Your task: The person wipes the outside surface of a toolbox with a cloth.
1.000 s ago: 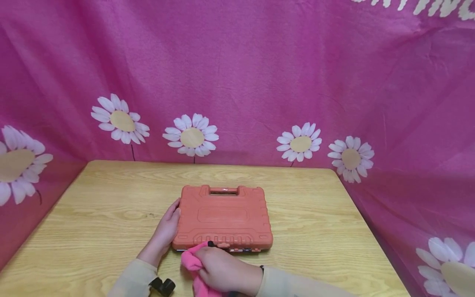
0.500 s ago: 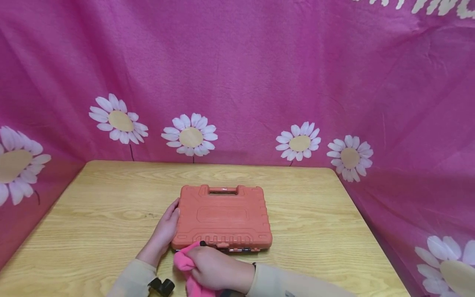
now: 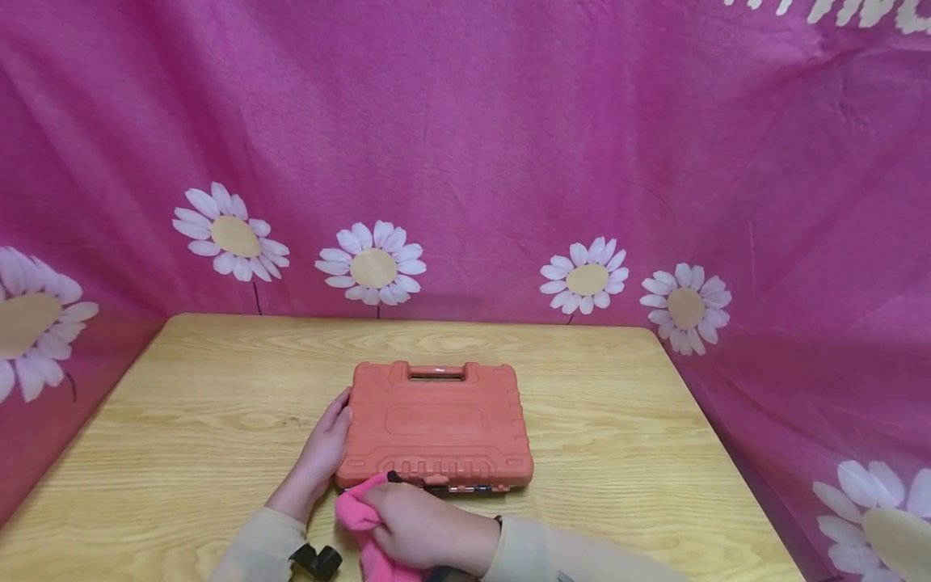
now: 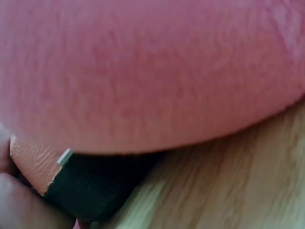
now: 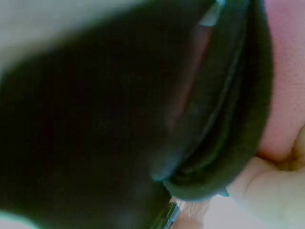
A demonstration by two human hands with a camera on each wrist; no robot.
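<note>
An orange plastic carrying case (image 3: 436, 420) lies flat on the wooden table, its handle toward the back and its latch toward me. Against the case's left side rests my left hand (image 3: 320, 453), its fingers lying along that side. My right hand (image 3: 429, 525) grips a bunched pink cloth (image 3: 356, 513) with a dark end, at the left part of the case's front edge. In the left wrist view, blurred skin covers most of the picture, with a dark-and-orange corner of the case (image 4: 95, 186) below it. Dark material (image 5: 95, 119) fills much of the right wrist view.
The wooden table (image 3: 618, 420) stretches around the case on all sides. A pink curtain (image 3: 473, 145) printed with white daisies hangs behind the table and along its sides. A small black camera (image 3: 316, 559) is strapped at my left wrist.
My right hand has slid a little to the left along the front of the case with the pink cloth. The left hand and the case hold their place.
</note>
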